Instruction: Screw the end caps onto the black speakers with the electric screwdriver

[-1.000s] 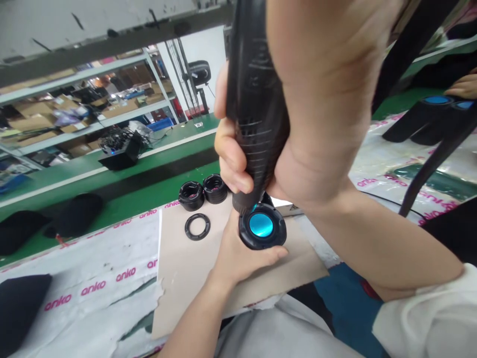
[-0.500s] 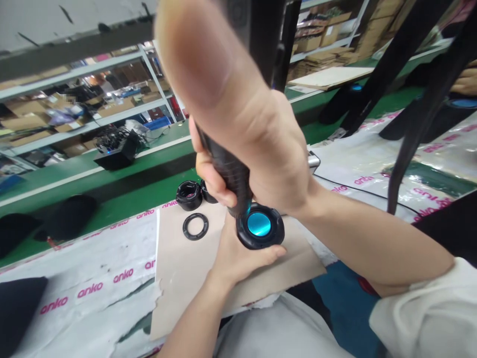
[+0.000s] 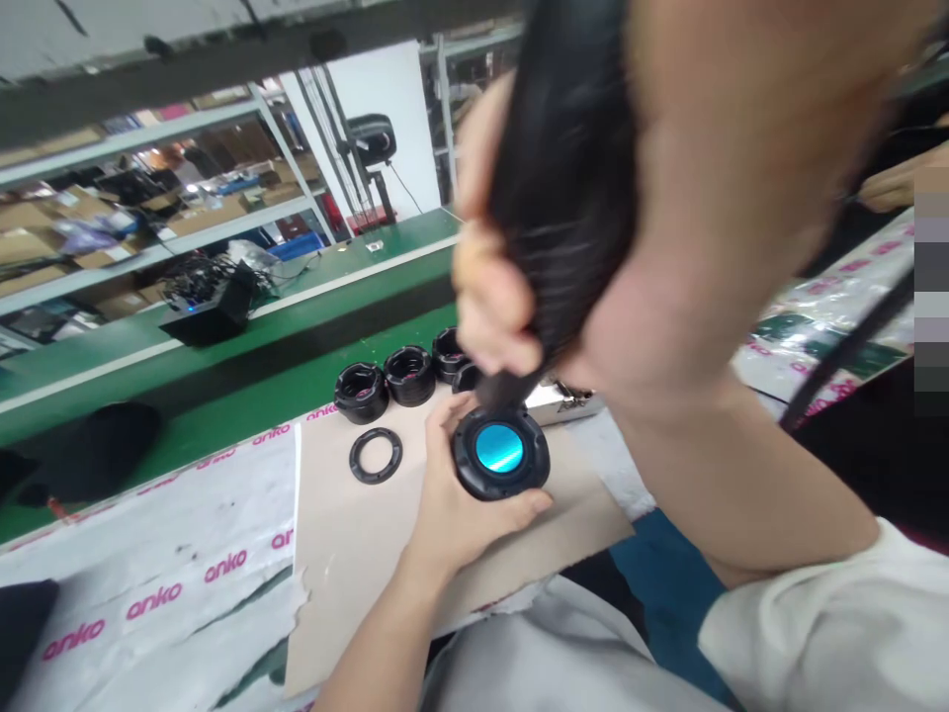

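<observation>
Farthest left of the left fingers, a black ring [image 3: 354, 458] lies loose on the cardboard sheet [image 3: 348, 564], joined to nothing, while at least three black hollow parts [image 3: 410, 394] stand in a row on the surface [image 3: 267, 396] beyond it, the last partly hidden behind the fingers. The left hand [image 3: 452, 514] curls its fingers and thumb around a black round piece [image 3: 469, 475], keeping its bright blue disc [image 3: 501, 449] face up between them. Above and to the right, the right hand [image 3: 630, 326] has its fingers wrapped tightly around a black tool [image 3: 570, 168], tip down at the piece's far rim; blur hides whether they touch. A silvery box [image 3: 560, 400] sits just beyond the piece. Work at this rim looks under way rather than finished; how much is done cannot be told, and the loose ring and hollow parts appear unattended.
</observation>
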`<state>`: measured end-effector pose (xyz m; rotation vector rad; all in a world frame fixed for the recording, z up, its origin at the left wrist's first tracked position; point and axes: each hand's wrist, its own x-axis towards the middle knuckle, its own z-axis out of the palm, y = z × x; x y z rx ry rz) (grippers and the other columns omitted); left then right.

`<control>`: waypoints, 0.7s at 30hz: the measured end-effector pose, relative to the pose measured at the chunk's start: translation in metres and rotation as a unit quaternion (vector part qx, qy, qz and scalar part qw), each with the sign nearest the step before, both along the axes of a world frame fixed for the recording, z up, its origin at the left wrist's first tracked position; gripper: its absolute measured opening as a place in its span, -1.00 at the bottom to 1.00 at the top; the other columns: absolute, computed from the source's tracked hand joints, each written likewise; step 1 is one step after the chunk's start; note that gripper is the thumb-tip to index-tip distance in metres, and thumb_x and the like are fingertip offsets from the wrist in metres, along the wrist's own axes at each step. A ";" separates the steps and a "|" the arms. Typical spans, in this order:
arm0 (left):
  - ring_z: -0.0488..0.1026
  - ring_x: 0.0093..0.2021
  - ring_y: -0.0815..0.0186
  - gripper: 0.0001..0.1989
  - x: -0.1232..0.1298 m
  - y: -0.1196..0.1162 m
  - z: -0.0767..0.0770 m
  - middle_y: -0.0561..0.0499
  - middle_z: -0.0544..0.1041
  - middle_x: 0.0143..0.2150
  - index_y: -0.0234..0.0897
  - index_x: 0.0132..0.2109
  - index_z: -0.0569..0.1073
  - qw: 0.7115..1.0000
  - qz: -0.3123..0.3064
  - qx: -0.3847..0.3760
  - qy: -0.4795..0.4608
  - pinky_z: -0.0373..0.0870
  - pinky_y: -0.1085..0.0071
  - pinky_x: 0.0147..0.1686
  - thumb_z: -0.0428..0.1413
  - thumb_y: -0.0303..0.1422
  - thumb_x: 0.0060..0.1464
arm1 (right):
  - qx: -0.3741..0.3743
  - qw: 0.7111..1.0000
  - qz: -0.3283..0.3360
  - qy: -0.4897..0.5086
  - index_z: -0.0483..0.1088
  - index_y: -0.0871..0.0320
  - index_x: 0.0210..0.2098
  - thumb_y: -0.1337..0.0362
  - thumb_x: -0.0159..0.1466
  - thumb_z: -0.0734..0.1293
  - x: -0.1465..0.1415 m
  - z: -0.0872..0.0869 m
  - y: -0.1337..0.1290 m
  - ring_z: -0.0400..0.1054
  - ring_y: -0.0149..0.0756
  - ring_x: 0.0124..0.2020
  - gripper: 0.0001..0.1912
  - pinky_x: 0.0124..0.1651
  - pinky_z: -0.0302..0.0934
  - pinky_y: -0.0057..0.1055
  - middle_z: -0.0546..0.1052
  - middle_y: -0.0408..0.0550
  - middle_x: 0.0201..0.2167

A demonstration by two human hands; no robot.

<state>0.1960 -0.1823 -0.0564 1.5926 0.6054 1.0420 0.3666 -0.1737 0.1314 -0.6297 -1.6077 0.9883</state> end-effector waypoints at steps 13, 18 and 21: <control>0.71 0.10 0.07 -0.18 -0.002 -0.004 0.011 -0.11 0.64 0.20 -0.14 0.24 0.44 0.999 0.027 0.024 0.020 0.66 0.24 0.07 0.56 -0.30 -0.16 | 0.019 0.918 -0.359 0.171 0.31 0.12 -0.49 -0.28 0.24 0.55 0.058 -0.090 -0.013 0.20 -0.41 -0.73 -0.35 -0.72 0.02 -0.39 0.35 -0.20 -0.67; 0.69 0.14 0.01 -0.17 -0.003 -0.002 0.009 -0.14 0.62 0.21 -0.14 0.24 0.44 0.999 0.026 0.040 0.024 0.66 0.18 0.10 0.58 -0.17 -0.14 | 0.022 0.924 -0.333 0.185 0.28 0.13 -0.51 -0.31 0.23 0.54 0.062 -0.095 -0.014 0.18 -0.40 -0.76 -0.32 -0.75 -0.01 -0.40 0.31 -0.20 -0.69; 0.68 0.15 0.02 -0.14 -0.003 -0.001 0.008 -0.13 0.61 0.22 -0.12 0.26 0.44 0.999 0.025 0.040 0.015 0.64 0.19 0.11 0.59 -0.12 -0.14 | -0.027 0.933 -0.309 0.184 0.33 0.12 -0.49 -0.38 0.24 0.48 0.066 -0.094 -0.018 0.15 -0.38 -0.79 -0.31 -0.78 0.00 -0.37 0.34 -0.18 -0.70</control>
